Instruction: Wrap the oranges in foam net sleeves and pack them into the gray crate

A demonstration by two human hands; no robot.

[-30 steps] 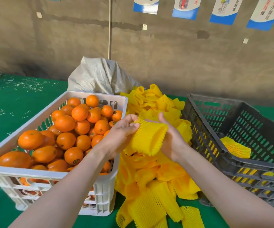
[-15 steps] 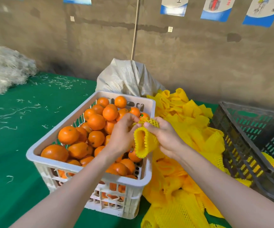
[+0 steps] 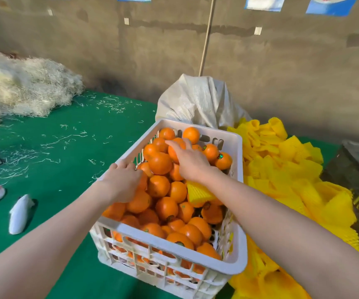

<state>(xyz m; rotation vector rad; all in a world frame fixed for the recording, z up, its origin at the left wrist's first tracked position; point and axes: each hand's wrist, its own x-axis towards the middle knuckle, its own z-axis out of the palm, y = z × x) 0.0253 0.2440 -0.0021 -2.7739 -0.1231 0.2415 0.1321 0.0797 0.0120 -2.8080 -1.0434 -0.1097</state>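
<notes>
Rough concrete wall (image 3: 282, 67) behind a surface of green cloth (image 3: 70, 160), littered with pale shreds (image 3: 66, 137) from a fluffy fibre heap (image 3: 19, 89). At centre, a white slatted plastic crate (image 3: 237, 260) heaped with smooth, glossy oranges (image 3: 159, 186). Left hand (image 3: 120, 182) palm down on the fruit by the crate's left rim, fingers bent over the pile; impossible to tell whether grasping one. Right hand (image 3: 192, 160) stretched farther in, fingers spread and laid loosely over a top orange (image 3: 174, 153), not closed round it. Under that wrist, a ribbed yellow foam net sleeve (image 3: 198, 193) lying on the fruit, free of both hands. To the right, a crumpled pile of more yellow sleeves (image 3: 292, 180); behind, a woven white sack (image 3: 198, 102). At the far right edge, blurred, a corner of the dark gray crate (image 3: 351, 175).
</notes>
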